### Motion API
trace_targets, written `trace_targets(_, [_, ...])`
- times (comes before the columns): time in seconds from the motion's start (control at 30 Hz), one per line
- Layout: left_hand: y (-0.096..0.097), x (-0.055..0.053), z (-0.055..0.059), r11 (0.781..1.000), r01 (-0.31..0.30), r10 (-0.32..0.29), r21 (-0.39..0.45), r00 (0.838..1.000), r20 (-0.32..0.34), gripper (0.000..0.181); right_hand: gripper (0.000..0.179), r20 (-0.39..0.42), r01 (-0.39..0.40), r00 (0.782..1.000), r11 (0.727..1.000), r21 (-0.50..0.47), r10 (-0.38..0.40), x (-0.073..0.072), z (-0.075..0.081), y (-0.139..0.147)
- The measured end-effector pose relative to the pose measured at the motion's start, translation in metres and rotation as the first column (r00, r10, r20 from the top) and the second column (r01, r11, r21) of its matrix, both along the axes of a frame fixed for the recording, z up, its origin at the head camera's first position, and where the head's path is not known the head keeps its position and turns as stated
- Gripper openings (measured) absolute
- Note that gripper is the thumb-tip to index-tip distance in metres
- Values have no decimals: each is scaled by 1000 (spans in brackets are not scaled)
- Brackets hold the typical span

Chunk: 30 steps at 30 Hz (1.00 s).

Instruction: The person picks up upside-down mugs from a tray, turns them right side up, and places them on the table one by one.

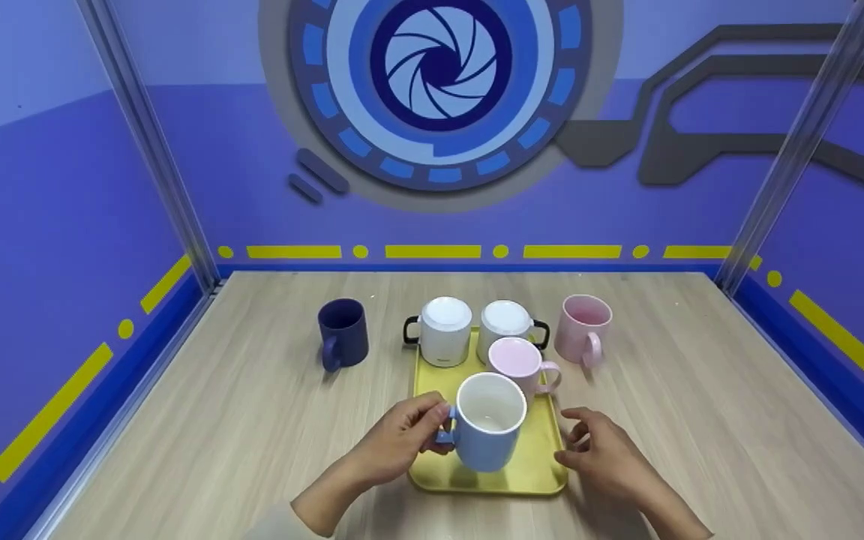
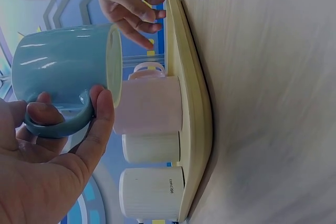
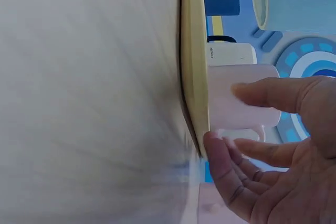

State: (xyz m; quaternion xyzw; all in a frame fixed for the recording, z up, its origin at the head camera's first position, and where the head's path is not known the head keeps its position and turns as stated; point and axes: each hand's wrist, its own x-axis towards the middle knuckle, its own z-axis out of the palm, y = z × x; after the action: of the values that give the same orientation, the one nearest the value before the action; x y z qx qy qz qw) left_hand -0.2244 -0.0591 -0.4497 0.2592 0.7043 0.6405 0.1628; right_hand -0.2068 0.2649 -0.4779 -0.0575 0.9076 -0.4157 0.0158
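My left hand pinches the handle of a light blue mug between thumb and fingers, holding it over the near part of a yellow tray. The mug's white round end faces the head camera; the wrist views show a pale rim on its lower end. A pink mug stands on the tray just behind it, its handle to the right. My right hand, fingers loosely bent and holding nothing, is beside the tray's right edge. In the right wrist view its fingertips are right at the tray's rim.
Toward the tray's far end stand two white mugs with closed tops and black handles. A dark blue mug stands on the table at left, another pink mug at right. Patterned walls enclose the back and sides.
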Motion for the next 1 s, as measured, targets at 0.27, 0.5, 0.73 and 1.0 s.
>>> trace_targets(0.27, [-8, 0, 0, 999, -33, 32, 19, 999, 36, 41, 74, 41, -24, 999, 997, 72, 22, -4, -4, -5])
trace_targets(0.5, [-19, 1, 0, 995, -100, 99, 20, 994, 55, 39, 75, 118, -34, 993, 995, 89, 23, -8, -4, -11])
trace_targets(0.73, [-29, -1, 0, 977, -209, 207, 41, 977, 48, 38, 75, 130, -24, 991, 995, 98, 11, -10, -4, -13])
trace_targets(1.0, [-41, -3, -4, 915, -400, 392, 61, 914, 107, 36, 76, 95, -74, 993, 994, 75, 67, -10, -8, -9])
